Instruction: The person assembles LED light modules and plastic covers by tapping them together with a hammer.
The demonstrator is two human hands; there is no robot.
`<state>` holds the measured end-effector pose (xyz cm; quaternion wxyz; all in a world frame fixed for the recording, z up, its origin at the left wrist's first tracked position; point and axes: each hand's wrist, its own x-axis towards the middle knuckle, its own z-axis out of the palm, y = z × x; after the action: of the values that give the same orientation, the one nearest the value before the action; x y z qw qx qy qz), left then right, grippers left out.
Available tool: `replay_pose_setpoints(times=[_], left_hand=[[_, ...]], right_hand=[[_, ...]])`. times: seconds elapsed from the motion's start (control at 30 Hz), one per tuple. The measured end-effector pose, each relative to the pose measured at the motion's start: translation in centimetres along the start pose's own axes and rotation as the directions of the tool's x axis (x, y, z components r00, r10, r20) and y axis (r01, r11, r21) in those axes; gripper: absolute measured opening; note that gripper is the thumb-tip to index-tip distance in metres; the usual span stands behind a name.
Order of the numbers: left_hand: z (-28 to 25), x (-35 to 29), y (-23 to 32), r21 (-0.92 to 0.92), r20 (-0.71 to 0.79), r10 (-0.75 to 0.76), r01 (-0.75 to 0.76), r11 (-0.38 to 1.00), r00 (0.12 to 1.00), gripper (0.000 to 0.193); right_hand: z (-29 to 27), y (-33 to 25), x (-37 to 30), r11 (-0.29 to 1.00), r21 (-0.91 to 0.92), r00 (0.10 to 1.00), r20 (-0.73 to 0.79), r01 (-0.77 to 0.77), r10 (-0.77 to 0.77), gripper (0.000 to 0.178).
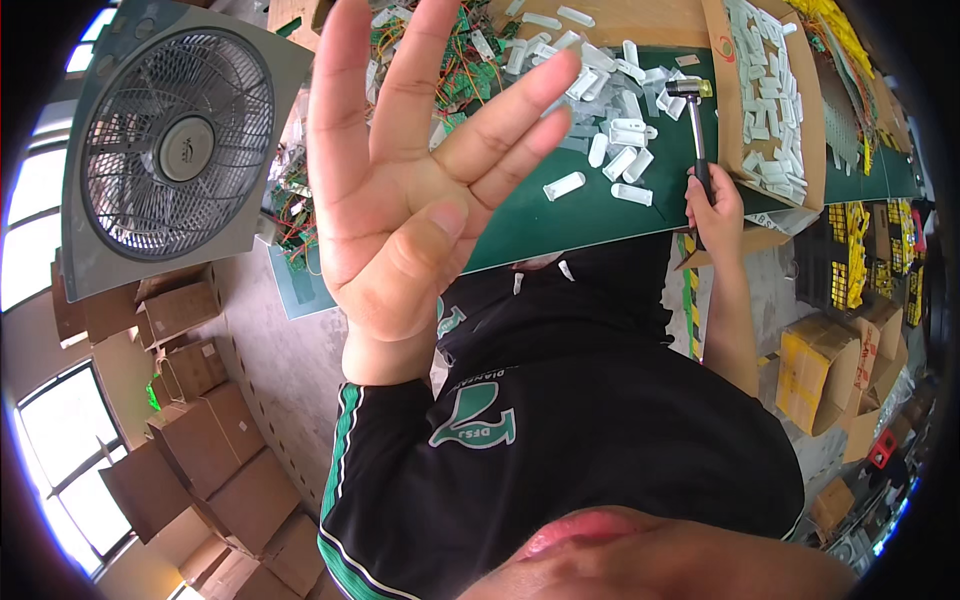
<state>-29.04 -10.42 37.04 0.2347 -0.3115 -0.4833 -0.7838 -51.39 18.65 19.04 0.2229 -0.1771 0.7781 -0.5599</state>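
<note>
My left hand (420, 190) is raised close to the camera, palm showing. Its fingers are spread apart, the thumb folds across the palm, and nothing is in it. At the table's right front edge my right hand (717, 215) is closed around the black grip of a small hammer (697, 130). The hammer has a metal shaft, and its head, with one yellowish face, points away from me. To the left of the hammer lie loose white plastic housings (630, 165), heaped more thickly farther back. My left hand hides part of the table behind it.
A green-topped table (540, 225) stands before me. Circuit boards with coloured wires (475, 75) are piled at its back left, beside a grey box fan (185, 150). An open carton (733, 90) of white housings is on the right. Cardboard boxes (215, 440) stack up at left.
</note>
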Motion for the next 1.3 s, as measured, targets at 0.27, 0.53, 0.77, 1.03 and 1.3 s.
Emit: replay_pose_setpoints(times=[0.27,0.53,0.77,1.03,1.3], left_hand=[[0.0,-2.7,0.2,-0.098,-0.064,0.016,-0.022,0.995,0.998,0.078],[0.3,-4.1,-0.8,-0.181,-0.104,0.030,-0.049,0.982,0.994,0.076],[0.6,-4.8,-0.9,-0.229,-0.115,0.038,-0.064,0.971,0.993,0.074],[0.0,-5.0,-1.4,-0.278,-0.115,0.047,-0.078,0.957,0.992,0.072],[0.5,-5.1,-1.3,-0.314,-0.110,0.061,-0.093,0.945,0.992,0.070]], right_hand=[[0.2,-0.3,0.3,1.000,-0.022,1.000,0.001,-0.002,0.002,0.018],[0.2,-0.4,0.3,0.999,-0.047,1.000,-0.006,-0.024,0.024,0.019],[0.1,-0.3,0.3,0.999,-0.028,1.000,-0.003,-0.020,0.020,0.018],[0.0,-0.2,0.2,1.000,-0.017,1.000,-0.004,-0.014,0.014,0.019],[0.1,-0.1,0.3,1.000,-0.015,1.000,0.005,-0.013,0.013,0.021]])
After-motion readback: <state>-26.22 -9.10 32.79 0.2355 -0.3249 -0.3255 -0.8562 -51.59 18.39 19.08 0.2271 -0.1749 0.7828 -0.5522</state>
